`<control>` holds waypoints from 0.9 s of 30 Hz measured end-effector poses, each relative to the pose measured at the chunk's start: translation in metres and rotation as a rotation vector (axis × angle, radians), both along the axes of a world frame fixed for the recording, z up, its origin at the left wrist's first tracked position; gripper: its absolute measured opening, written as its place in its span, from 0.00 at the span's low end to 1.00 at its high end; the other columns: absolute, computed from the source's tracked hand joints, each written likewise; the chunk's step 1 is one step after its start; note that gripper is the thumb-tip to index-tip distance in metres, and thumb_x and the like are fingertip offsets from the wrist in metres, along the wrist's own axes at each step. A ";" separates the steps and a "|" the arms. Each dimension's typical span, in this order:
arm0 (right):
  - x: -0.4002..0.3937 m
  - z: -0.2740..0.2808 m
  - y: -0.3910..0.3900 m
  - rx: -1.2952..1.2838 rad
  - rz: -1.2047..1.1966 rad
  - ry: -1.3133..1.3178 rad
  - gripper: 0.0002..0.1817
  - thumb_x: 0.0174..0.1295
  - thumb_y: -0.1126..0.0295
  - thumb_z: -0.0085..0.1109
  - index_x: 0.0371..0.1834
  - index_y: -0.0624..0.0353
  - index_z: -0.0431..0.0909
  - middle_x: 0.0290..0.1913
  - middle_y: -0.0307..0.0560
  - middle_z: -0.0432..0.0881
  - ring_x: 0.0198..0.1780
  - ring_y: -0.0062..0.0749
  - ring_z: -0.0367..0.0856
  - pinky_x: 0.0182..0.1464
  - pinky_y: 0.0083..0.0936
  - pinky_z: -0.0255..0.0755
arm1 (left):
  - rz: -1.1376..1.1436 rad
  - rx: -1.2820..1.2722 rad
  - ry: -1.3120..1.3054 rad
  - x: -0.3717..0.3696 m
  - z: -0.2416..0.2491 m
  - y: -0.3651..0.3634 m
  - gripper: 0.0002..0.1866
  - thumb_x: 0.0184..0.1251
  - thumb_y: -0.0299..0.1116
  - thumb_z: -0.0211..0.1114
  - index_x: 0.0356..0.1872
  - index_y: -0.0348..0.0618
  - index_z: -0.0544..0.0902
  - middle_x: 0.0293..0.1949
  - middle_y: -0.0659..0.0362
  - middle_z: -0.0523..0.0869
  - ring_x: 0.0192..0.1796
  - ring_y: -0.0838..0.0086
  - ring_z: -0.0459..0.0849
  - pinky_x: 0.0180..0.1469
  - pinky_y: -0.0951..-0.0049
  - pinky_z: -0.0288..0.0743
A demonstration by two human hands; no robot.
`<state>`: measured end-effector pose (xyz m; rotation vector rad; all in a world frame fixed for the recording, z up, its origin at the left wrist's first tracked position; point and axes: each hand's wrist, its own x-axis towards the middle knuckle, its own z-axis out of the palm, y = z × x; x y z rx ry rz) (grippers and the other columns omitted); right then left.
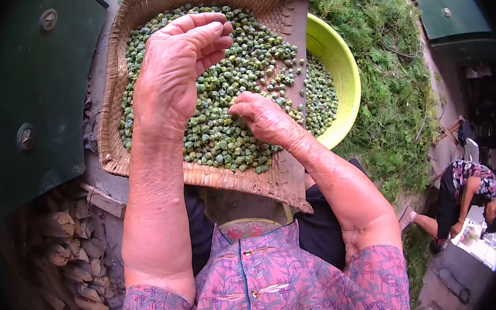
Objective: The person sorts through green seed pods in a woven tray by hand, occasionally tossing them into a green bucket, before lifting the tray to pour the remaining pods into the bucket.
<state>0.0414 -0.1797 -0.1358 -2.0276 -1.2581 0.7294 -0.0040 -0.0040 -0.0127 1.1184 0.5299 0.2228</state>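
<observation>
A woven basket tray (115, 84) holds a layer of small green cones (220, 135). My left hand (186, 55) is raised over the tray's upper left part, its fingers curled and the thumb against them; whatever is inside is hidden. Lower and to the right, my right hand (263, 118) is at the surface of the cones with fingers bent together and tips pointing left; I cannot make out what they grip. Under the tray's right edge stands a yellow-green basin (348, 87) with more cones in it.
Cut green foliage (384, 78) covers the ground at the right. A crouching person (472, 186) is farther right. Split firewood (75, 246) lies at lower left, beside a dark green metal door (29, 88). My knees are under the tray's near edge.
</observation>
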 end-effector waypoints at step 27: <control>0.047 0.004 -0.032 -0.037 -0.529 -0.254 0.11 0.56 0.79 0.54 0.41 0.61 0.81 0.39 0.53 0.80 0.45 0.42 0.80 0.53 0.33 0.73 | 0.026 -0.018 -0.003 0.000 0.000 0.001 0.10 0.66 0.29 0.60 0.45 0.36 0.80 0.41 0.54 0.85 0.41 0.74 0.85 0.48 0.73 0.78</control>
